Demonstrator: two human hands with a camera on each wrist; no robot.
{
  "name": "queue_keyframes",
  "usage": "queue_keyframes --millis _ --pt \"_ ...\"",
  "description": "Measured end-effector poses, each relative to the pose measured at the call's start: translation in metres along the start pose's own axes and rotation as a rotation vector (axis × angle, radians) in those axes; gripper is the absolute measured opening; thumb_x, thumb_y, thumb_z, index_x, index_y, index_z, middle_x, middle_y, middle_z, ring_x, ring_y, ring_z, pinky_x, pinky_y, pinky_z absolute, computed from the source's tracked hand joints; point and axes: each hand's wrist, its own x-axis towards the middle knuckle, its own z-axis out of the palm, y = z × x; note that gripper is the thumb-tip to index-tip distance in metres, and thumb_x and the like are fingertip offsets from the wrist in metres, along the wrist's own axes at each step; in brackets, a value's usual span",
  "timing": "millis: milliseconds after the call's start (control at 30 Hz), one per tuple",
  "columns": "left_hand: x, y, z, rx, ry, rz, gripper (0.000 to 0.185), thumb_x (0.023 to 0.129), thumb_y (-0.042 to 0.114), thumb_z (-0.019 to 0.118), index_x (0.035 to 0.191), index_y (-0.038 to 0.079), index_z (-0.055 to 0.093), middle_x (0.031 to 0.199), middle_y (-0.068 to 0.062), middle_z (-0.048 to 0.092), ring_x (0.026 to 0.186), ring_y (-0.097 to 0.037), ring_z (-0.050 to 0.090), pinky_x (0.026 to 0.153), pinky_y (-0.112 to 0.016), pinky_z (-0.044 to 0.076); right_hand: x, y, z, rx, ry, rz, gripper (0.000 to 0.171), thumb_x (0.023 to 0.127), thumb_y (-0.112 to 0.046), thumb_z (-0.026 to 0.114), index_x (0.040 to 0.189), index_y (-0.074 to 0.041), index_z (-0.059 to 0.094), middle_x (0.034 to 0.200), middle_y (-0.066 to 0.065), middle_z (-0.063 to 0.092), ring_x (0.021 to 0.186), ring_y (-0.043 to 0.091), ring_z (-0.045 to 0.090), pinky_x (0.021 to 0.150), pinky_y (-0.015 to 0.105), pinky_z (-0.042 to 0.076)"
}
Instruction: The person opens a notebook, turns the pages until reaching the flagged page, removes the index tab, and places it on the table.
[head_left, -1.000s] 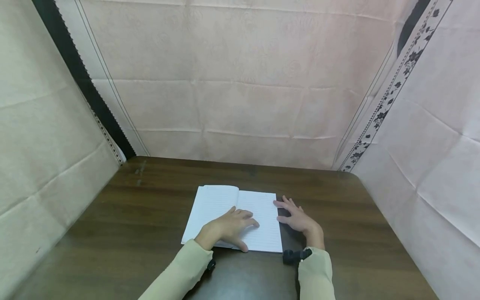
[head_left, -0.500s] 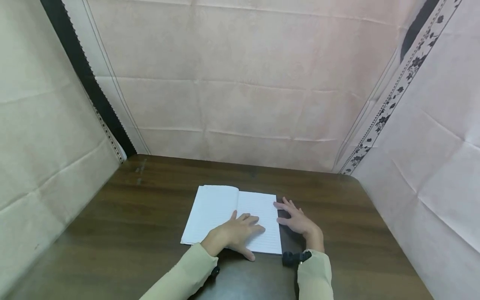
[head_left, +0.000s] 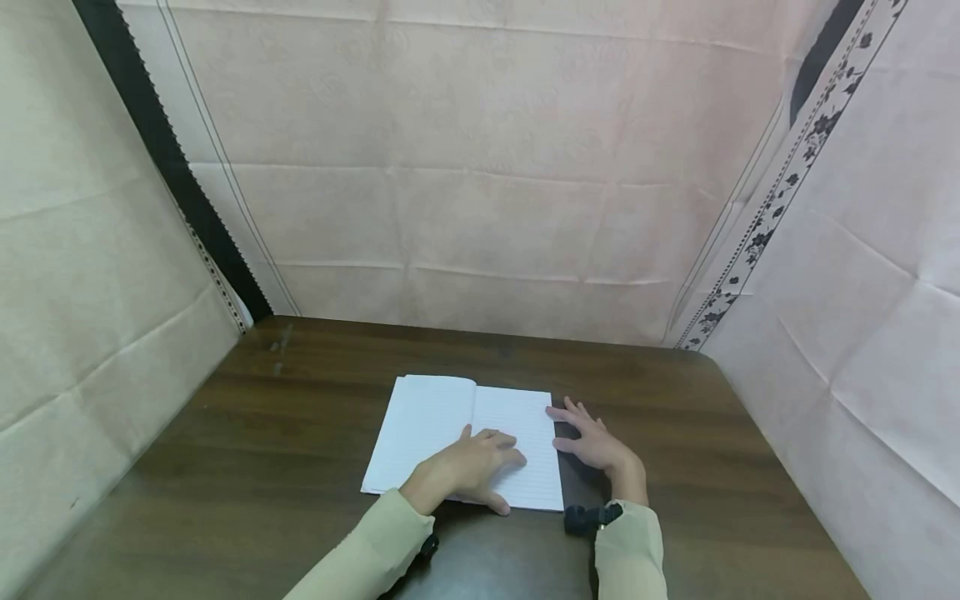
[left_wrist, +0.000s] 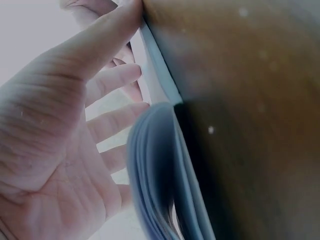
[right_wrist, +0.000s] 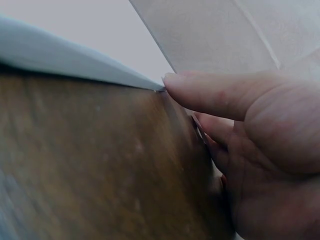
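An open notebook (head_left: 427, 417) with lined white pages lies on the brown table. My left hand (head_left: 472, 467) is spread over the lower part of its right page, fingers extended and thumb past the near edge. In the left wrist view, the curved leaves of the notebook (left_wrist: 155, 165) rise beside my left hand (left_wrist: 55, 130). At the notebook's right edge is my right hand (head_left: 596, 442), its fingers reaching to that edge. The right wrist view has the thumb of my right hand (right_wrist: 280, 145) at the edge of the pages (right_wrist: 90, 35).
The wooden table (head_left: 285, 433) extends around the notebook on all sides. Pale cloth (head_left: 480, 217) hangs behind it and at both sides. A dark device (head_left: 588, 518) is strapped to my right wrist, below the light green sleeve.
My left hand has slid a little to the right and nearer to me across the right page, then stayed there. The right hand has kept its place at the notebook's edge.
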Motion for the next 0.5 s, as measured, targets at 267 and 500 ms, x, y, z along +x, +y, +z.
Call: queue_keyframes --millis 267,500 --pt "-0.001 -0.002 -0.005 -0.033 0.002 0.027 0.060 0.082 0.054 0.077 0.134 0.029 0.062 0.146 0.002 0.052 0.136 -0.019 0.046 0.106 -0.063 0.035 -0.001 0.000 0.000 0.007 0.018 0.014 0.051 0.100 -0.020 0.059 0.150 -0.022 0.047 0.166 0.012 0.013 0.153 0.034 -0.002 0.113 0.063 -0.011" --pt "-0.001 -0.007 -0.011 -0.141 0.019 0.054 0.065 0.092 0.035 0.072 0.150 0.024 0.045 0.135 0.002 0.061 0.126 -0.014 0.055 0.107 -0.060 0.037 0.000 -0.002 0.001 0.033 0.027 0.033 0.057 0.102 -0.012 0.052 0.156 -0.023 0.037 0.166 0.012 0.014 0.152 0.035 -0.004 0.113 0.063 -0.011"
